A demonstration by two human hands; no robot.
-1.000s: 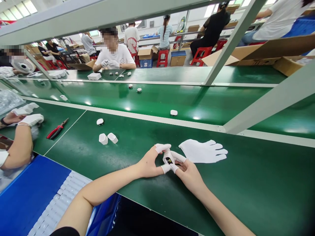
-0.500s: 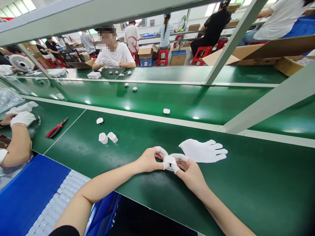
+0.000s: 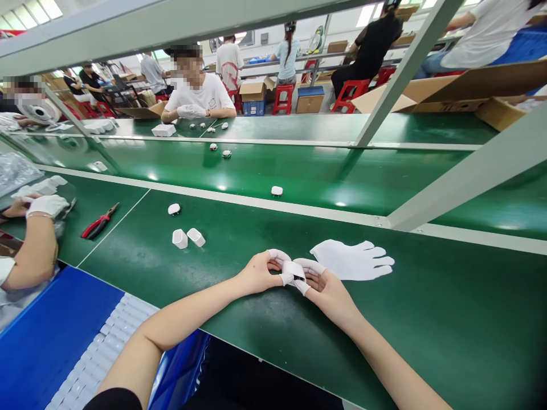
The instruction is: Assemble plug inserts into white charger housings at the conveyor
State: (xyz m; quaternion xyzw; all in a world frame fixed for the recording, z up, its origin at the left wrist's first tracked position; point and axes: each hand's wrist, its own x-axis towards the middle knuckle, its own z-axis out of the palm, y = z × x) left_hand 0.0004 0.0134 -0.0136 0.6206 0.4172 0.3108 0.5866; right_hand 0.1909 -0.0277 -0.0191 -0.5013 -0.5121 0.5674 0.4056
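Both of my hands hold one small white housing (image 3: pixel 293 270) just above the green worktop, its dark opening facing down toward me. My left hand (image 3: pixel 267 272) pinches its left side, and my right hand (image 3: pixel 321 279) grips the right side; white covers sit on the fingertips of both. An empty-looking white glove (image 3: pixel 354 260) lies flat beyond my right hand. Left of my hands stand two open white cups (image 3: pixel 180 239), close together, with a small rounded white part (image 3: pixel 174 209) behind them.
Red-handled pliers (image 3: pixel 99 226) lie at the left, near a co-worker's gloved hand (image 3: pixel 48 205). A green belt (image 3: pixel 248 175) behind the rail carries small white parts. A slanted metal post (image 3: pixel 465 171) rises at right. Blue bin (image 3: pixel 55 319) with white pieces sits lower left.
The housing has turned in my fingers, showing more of its dark opening. Parts on the belt have shifted left. The co-worker's gloved hand at left has moved slightly right.
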